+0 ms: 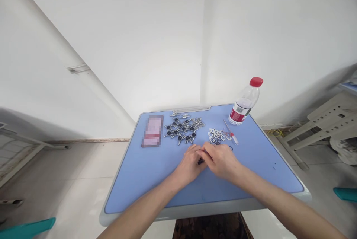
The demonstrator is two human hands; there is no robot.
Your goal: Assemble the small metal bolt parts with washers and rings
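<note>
My left hand [190, 162] and my right hand [221, 158] meet over the middle of the blue table [134, 183]. Both have their fingers closed around a small dark part [200, 161], mostly hidden, whose kind I cannot make out. Just beyond the hands lies a pile of metal parts with black round centres [183, 128]. Past my right fingers are flat metal plates with holes [216, 133] and several black rubber rings [217, 141]. One ring [231, 148] lies right beside my right hand.
A screwdriver with a clear and red handle [234, 139] lies right of the plates. Behind it stands a red-capped plastic bottle [242, 111]. A blurred-out flat pinkish item [153, 131] is at the left. Silver pin-like pieces [198, 121] lie behind the pile, near the white wall [156, 45].
</note>
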